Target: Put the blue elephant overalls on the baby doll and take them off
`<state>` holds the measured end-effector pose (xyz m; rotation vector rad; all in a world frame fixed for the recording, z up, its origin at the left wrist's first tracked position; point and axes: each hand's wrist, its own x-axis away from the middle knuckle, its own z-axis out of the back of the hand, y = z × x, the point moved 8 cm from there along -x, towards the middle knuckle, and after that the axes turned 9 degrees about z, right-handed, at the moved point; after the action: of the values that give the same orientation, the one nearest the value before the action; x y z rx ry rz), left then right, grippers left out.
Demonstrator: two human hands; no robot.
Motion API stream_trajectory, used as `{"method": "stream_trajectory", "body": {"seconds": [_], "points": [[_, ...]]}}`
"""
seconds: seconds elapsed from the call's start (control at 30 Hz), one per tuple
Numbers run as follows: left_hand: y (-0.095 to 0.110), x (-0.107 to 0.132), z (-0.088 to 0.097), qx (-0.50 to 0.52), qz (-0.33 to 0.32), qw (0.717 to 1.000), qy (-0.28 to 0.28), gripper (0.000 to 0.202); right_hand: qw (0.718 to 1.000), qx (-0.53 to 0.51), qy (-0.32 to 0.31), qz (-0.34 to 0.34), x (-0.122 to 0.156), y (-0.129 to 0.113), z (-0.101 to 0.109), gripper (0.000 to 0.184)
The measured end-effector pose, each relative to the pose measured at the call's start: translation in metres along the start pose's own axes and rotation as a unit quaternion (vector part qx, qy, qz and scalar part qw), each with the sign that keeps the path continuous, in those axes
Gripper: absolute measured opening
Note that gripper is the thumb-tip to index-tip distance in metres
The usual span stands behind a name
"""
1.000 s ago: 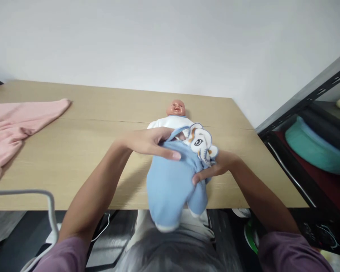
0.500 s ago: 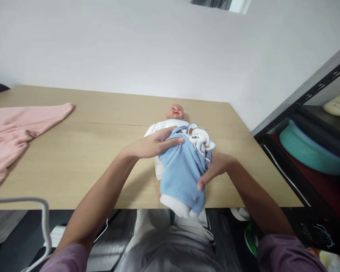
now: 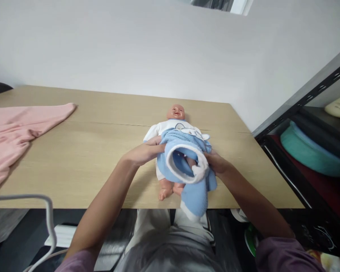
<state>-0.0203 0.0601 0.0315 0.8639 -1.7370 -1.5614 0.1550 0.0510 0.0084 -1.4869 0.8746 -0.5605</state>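
Note:
A baby doll (image 3: 176, 112) in a white top lies on its back on the wooden table (image 3: 96, 151), head away from me, bare feet near the front edge. A light blue fleece garment (image 3: 195, 189) with a white-lined opening is bunched over the doll's belly and legs. My left hand (image 3: 145, 152) grips the garment's left edge with closed fingers. My right hand (image 3: 216, 161) grips its right side, fingers partly hidden by the cloth. One blue leg of the garment hangs past the table edge.
A pink cloth (image 3: 19, 130) lies spread at the table's left end. A dark metal shelf (image 3: 308, 124) stands at the right and holds a teal cushion (image 3: 311, 151). A white cable loop (image 3: 45, 215) hangs at the lower left. My lap is below the table edge.
Both hands have pulled the blue garment up and open, so its white-lined opening now faces me. The doll's bare feet have come into view. The elephant patch has folded out of sight.

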Motion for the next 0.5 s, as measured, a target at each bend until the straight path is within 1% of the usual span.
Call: {"method": "stream_trajectory", "body": {"seconds": [0.07,0.13,0.17,0.27,0.33,0.4,0.43,0.5], "points": [[-0.013,0.003,0.007,0.042,0.023,0.998,0.027,0.053,0.999,-0.022,-0.025,0.004,0.002,0.008,0.000,0.083],[-0.022,0.008,0.008,0.082,0.029,0.995,0.041,0.051,0.996,-0.036,-0.080,-0.001,0.006,0.015,-0.004,0.099],[-0.025,0.011,0.006,0.099,0.025,0.994,0.045,0.050,0.993,-0.037,-0.112,-0.003,0.008,0.016,-0.008,0.104],[-0.030,0.022,-0.006,0.135,0.018,0.990,0.042,0.047,0.980,-0.018,-0.198,-0.001,0.014,0.009,-0.024,0.108],[-0.033,0.029,-0.016,0.140,0.033,0.989,0.029,0.048,0.973,0.012,-0.232,0.004,0.018,-0.001,-0.034,0.103],[-0.037,0.037,-0.023,0.129,0.056,0.990,0.023,0.050,0.972,0.043,-0.233,0.007,0.021,-0.008,-0.039,0.093],[-0.037,0.041,-0.025,0.114,0.064,0.991,0.020,0.050,0.975,0.056,-0.216,0.004,0.023,-0.010,-0.038,0.087],[-0.037,0.050,-0.031,0.071,0.070,0.995,-0.001,0.053,0.984,0.084,-0.157,-0.018,0.026,-0.005,-0.030,0.080]]}}
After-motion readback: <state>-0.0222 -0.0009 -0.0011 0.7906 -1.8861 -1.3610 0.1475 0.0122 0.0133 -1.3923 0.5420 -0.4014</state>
